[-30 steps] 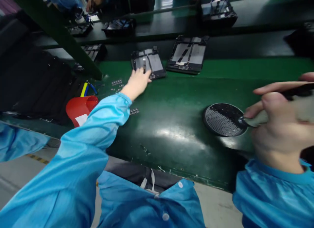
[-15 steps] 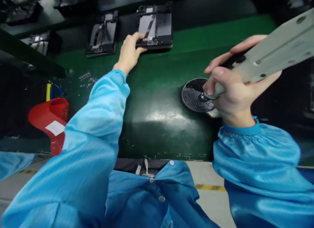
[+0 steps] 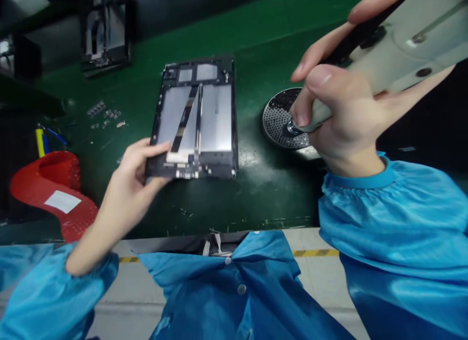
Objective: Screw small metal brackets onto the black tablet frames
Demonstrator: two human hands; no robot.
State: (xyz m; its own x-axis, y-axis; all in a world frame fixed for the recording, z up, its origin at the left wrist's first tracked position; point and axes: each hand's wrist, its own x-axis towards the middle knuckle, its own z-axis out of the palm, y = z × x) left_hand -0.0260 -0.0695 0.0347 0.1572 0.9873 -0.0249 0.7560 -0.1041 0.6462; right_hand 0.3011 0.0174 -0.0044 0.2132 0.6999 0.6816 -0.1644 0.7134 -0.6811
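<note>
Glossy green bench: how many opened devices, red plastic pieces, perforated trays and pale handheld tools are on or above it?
Opened black-and-silver rectangular devices: 2
Curved red plastic piece: 1
Round black perforated tray: 1
Pale grey-green handheld tool: 1
Total: 5
Uncounted: a dark item cut off at the left edge, kind unclear.

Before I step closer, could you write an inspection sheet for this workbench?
Surface: green bench; pale bits near its front edge.
Job's things: open device, handheld tool, round perforated tray; second device, upper left.
Clutter: small parts, red plastic piece with white label, yellow handle.
Hands: left hand holds the open device's near-left corner; right hand grips the handheld tool, tip at the tray, contact unclear.
Cables: dark flat strip inside the open device; loose ones, nothing seen.
Surroundings: pale floor, striped line.
</note>
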